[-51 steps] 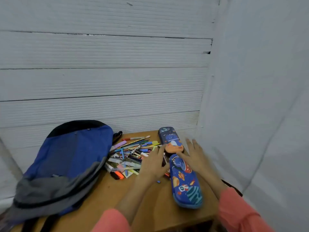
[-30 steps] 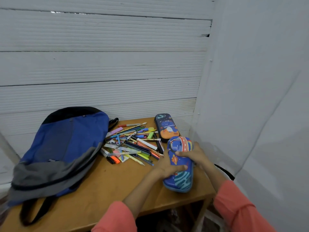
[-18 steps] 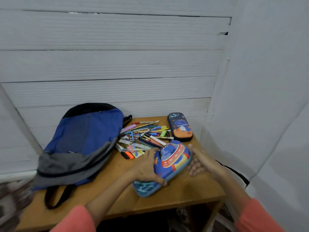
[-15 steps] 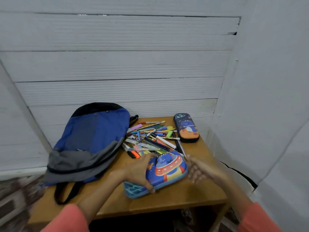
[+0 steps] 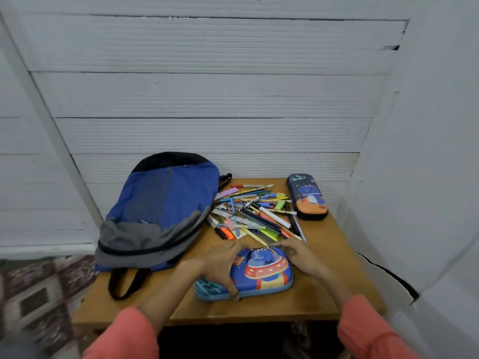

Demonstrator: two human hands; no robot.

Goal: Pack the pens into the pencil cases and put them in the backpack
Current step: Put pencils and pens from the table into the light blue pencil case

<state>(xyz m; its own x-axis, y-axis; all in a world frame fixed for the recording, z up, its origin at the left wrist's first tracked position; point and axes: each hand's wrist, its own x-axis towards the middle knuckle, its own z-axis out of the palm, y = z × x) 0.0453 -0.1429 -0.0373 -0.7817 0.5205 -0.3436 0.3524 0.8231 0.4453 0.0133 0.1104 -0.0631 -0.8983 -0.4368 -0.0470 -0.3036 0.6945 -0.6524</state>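
White ribbed wall panels [image 5: 207, 99] across the back, small brown wooden table [image 5: 326, 257] tucked into the corner. Far left, beyond nine o'clock, a strip of brown-and-white patterned floor [image 5: 39, 294], blurred.

On to the table. At nine o'clock, lying flat: blue-and-grey fabric backpack [image 5: 160, 211], black top end toward the wall, black strap [image 5: 121, 283] looping down at seven o'clock. Right beside it at twelve o'clock, a loose heap of coloured pens [image 5: 256, 216], pencils and markers mixed in, crossing every which way, its left edge up against the backpack.

Down at six o'clock now, near the front edge. Left hand [image 5: 220, 265] clamped over the left part of a bright blue hard-shell pencil case with a flying-saucer picture [image 5: 264, 273]: fingers curled over the far edge, thumb hooked on the near edge. Saucer case flat on the table, long side running across, looking closed. Right hand [image 5: 300, 257] at the case's far right corner, fingers bent onto the far edge; pinching a zip pull or just gripping the shell, can't tell. Coral-pink sleeves [image 5: 124, 335] on both forearms.

Over at two o'clock, well apart from the hands: dark navy hard-shell pencil case with an orange planet print [image 5: 307, 196], closed, flat, hard against the right side of the heap. Plain white sheet wall [image 5: 427, 151] closing off the right.
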